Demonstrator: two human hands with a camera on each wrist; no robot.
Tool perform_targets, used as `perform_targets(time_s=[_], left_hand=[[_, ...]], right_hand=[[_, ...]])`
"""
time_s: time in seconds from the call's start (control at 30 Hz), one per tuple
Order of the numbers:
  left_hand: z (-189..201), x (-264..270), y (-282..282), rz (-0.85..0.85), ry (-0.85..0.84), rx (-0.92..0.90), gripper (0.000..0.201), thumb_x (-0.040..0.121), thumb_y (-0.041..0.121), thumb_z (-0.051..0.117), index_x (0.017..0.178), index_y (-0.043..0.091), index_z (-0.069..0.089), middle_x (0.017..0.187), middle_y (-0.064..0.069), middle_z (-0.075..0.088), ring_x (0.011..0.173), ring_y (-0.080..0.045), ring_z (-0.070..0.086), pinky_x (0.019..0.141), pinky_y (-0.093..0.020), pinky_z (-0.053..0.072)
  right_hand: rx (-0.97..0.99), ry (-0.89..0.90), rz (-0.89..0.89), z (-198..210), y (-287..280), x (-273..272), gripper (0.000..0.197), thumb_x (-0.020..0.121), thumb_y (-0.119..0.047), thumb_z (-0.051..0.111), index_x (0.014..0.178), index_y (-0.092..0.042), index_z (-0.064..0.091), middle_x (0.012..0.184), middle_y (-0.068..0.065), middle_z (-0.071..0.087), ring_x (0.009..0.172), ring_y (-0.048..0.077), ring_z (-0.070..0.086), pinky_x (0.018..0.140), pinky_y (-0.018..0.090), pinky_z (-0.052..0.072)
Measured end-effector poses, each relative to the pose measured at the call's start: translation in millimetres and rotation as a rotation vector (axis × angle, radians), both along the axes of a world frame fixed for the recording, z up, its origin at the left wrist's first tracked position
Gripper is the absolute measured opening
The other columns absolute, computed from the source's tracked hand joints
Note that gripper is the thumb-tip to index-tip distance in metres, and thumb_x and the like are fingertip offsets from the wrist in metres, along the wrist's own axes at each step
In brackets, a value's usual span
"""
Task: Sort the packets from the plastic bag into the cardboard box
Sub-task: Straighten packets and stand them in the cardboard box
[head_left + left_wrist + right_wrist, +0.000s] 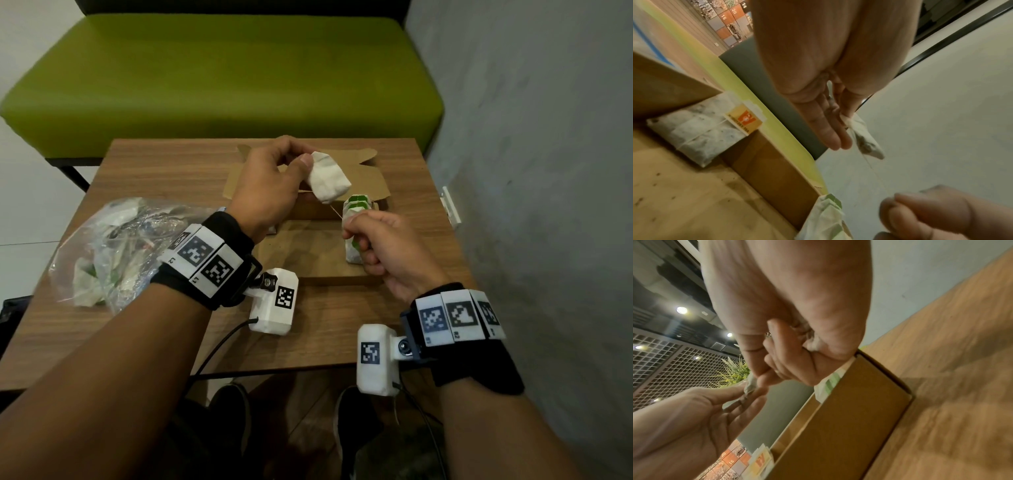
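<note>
My left hand [306,161] pinches the top of a white tea-bag packet [329,180] and holds it above the open cardboard box [308,263]. A thin string runs from the packet down to my right hand [349,231], whose curled fingers pinch it. Green-tagged packets [358,205] stand at the box's right side, just behind the right hand. The left wrist view shows the held packet [865,139] hanging from the fingers [828,129], and a packet with an orange tag [694,133] lying in the box. The clear plastic bag [113,250] with more packets lies left of the box.
The small wooden table [154,171] stands against a grey wall [531,171] on the right, with a green bench [222,75] behind it. In the right wrist view the box's outer wall [849,418] runs beside bare tabletop. Camera cables hang off the near table edge.
</note>
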State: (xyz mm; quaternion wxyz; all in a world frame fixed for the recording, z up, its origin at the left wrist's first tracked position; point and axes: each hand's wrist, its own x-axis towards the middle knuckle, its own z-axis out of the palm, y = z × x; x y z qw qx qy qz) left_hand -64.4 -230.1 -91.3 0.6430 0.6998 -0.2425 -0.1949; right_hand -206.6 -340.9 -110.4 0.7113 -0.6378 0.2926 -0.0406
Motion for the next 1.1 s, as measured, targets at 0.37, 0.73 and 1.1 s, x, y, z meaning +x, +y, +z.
perform_targets(time_s=[0.37, 0.73, 1.1], left_hand=[[-3.4, 3.9, -0.8, 0.122, 0.043, -0.036, 0.013, 0.100, 0.010, 0.053, 0.090, 0.014, 0.061, 0.111, -0.021, 0.065, 0.090, -0.025, 0.070, 0.063, -0.026, 0.057], [0.3, 1.9, 0.1, 0.020, -0.047, -0.015, 0.016, 0.104, 0.017, 0.045, 0.095, 0.014, 0.058, 0.095, -0.007, 0.064, 0.082, -0.016, 0.064, 0.061, -0.032, 0.057], [3.2, -2.2, -1.8, -0.015, 0.007, -0.068, 0.016, 0.105, 0.017, 0.045, 0.097, 0.010, 0.057, 0.083, 0.001, 0.062, 0.066, -0.004, 0.062, 0.053, -0.026, 0.052]], right_hand=[[-0.021, -0.050, 0.098, 4.3, 1.2, -0.7, 0.023, 0.094, -0.011, 0.059, 0.072, -0.011, 0.065, 0.060, 0.000, 0.040, 0.047, 0.008, 0.032, 0.037, 0.016, 0.024], [-0.039, 0.033, 0.015, 0.3, 4.5, 2.8, 0.021, 0.092, -0.011, 0.063, 0.071, -0.013, 0.068, 0.059, -0.001, 0.040, 0.040, 0.004, 0.031, 0.034, 0.017, 0.023], [-0.110, 0.073, 0.035, 1.8, 8.4, 4.9, 0.021, 0.090, -0.015, 0.068, 0.069, -0.015, 0.072, 0.047, -0.015, 0.047, 0.040, 0.001, 0.037, 0.039, 0.017, 0.028]])
